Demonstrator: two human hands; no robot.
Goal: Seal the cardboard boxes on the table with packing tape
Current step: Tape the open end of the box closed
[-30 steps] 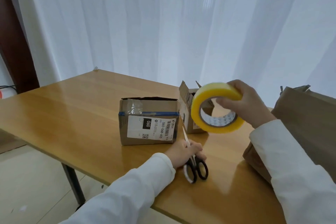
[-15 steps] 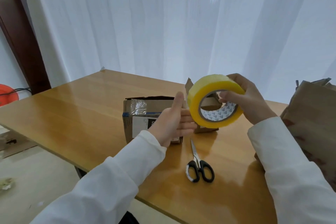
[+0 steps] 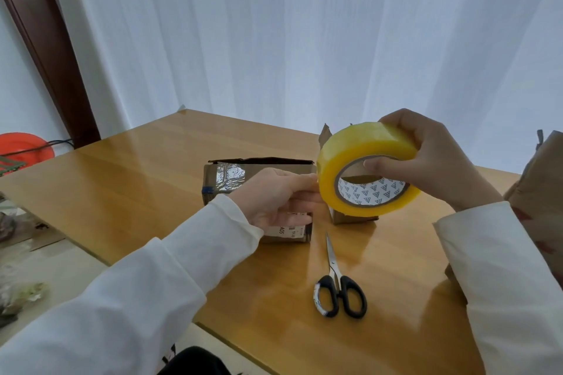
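Tape roll [image 3: 365, 169] held up over table [image 3: 122, 173], in front of far small box [image 3: 353, 216]; right hand [image 3: 426, 158] grips it thru core; left hand [image 3: 280, 196] fingertips at roll's left edge, pinch or touch unclear; prob hunting tape end. Next: peel end w/ nail, pull to near box [image 3: 256, 176]; scissors [image 3: 338, 289] near edge.

Near the centre of the frame, "A05" is read on the white label [image 3: 291, 229] of the cardboard box [image 3: 259, 170]; the remainder is hidden. A repeated triangle logo is printed inside the tape roll's core [image 3: 373, 192].
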